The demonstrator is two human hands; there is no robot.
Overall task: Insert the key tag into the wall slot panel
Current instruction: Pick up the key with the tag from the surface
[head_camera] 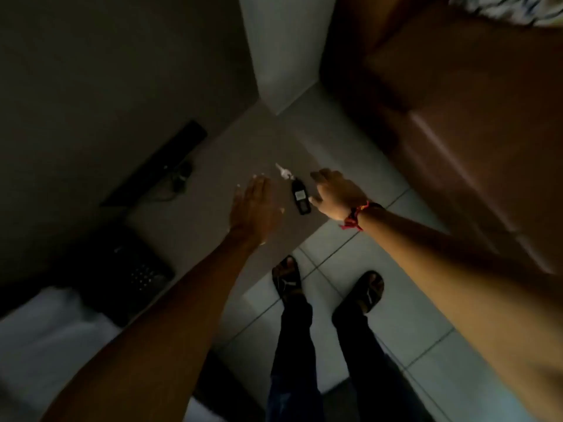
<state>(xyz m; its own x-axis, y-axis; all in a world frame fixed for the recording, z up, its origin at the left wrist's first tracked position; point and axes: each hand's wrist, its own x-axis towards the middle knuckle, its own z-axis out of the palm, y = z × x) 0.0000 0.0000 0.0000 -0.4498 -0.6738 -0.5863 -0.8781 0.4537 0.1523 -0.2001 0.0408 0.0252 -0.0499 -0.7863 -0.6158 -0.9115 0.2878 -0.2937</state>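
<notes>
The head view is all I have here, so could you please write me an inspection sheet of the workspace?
Surface: pale table top, dimly lit, bare near the hands.
Job's things: black key tag lying flat on the table with a pale key at its far end; the wall slot panel is not in view.
Clutter: long dark bar-shaped device by the wall; dark perforated object at the near left.
Grippers: left hand open, palm down, left of the tag; right hand open, fingers spread, just right of it; neither holds it.
Cables: dark cable beside the bar device.
Surroundings: tiled floor, brown wooden panel, white corner post.
</notes>
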